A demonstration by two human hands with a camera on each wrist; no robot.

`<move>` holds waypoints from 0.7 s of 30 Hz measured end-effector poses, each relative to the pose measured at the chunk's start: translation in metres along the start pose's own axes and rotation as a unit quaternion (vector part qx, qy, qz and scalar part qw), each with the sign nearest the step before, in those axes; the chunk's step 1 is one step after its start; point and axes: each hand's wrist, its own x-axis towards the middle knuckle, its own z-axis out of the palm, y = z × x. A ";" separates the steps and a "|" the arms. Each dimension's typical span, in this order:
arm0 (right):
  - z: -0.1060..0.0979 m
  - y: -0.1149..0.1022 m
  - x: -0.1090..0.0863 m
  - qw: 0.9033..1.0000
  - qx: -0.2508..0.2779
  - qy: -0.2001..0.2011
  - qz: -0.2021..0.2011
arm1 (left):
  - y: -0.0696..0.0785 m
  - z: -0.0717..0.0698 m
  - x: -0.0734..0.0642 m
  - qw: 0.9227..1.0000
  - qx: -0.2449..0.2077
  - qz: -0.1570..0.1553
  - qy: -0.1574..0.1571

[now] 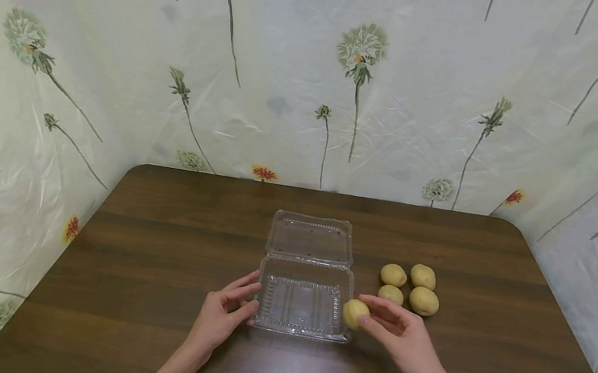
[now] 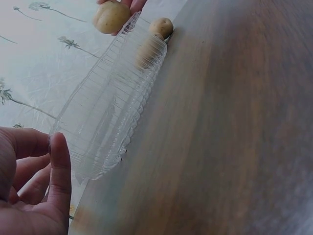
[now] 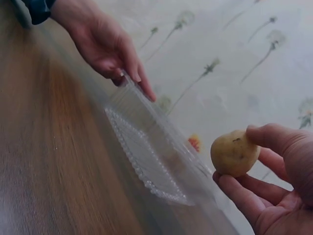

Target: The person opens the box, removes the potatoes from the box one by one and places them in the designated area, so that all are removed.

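A clear plastic clamshell container (image 1: 298, 330) lies with its lid (image 1: 311, 238) folded back, away from the person. At its left rim, my left hand (image 1: 221, 312) pinches the edge between thumb and fingers, as the left wrist view also shows. My right hand (image 1: 404, 336) holds a small yellow potato (image 1: 355, 313) by thumb and fingertips, at the container's right rim. In the right wrist view this potato (image 3: 235, 152) is raised, about level with the rim. No potato shows inside the container.
Several more potatoes, among them one at the back right (image 1: 423, 276) and one in front of it (image 1: 424, 301), sit grouped right of the container. The brown wooden table (image 1: 179, 226) backs onto a flower-printed sheet (image 1: 287, 46), which also hangs at both sides.
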 end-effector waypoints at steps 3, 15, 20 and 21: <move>-0.003 0.001 -0.003 1.000 -0.006 0.010 0.013 | 0.000 0.000 0.000 1.000 -0.003 0.000 0.000; -0.018 0.010 -0.013 0.999 -0.003 0.025 0.021 | -0.001 -0.001 -0.001 1.000 -0.007 0.001 0.000; -0.021 0.012 -0.016 0.999 0.005 0.033 0.019 | -0.001 -0.002 -0.001 1.000 -0.010 0.002 0.000; -0.021 0.013 -0.017 0.999 0.007 0.036 0.020 | -0.001 -0.002 -0.001 1.000 -0.011 0.002 0.000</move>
